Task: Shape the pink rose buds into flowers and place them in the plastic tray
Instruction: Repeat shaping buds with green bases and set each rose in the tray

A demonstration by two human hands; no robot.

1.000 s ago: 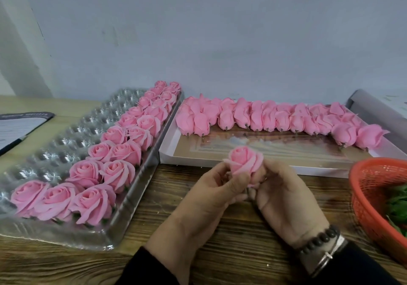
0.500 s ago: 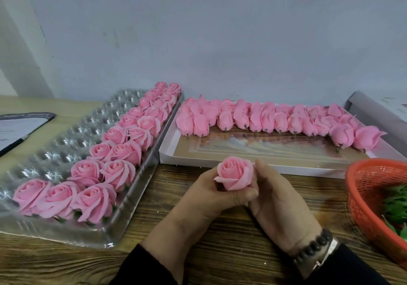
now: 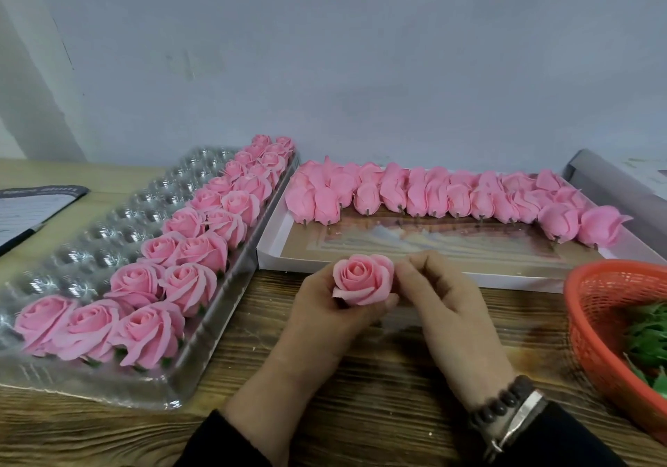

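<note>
Now the rose [image 3: 362, 279] faces up towards the camera with its petals spread, where a second ago it was tipped away and tighter, so the shaping looks nearly done. The left hand [image 3: 325, 317] cups it from below, fingers [image 3: 386, 300] curled round its base, above the near middle of the desk [image 3: 361, 412]. The right hand [image 3: 444, 304] pinches an outer petal at its right side. The plastic tray [image 3: 108, 387] at the desk's left edge has free cups beside its two filled rows
</note>
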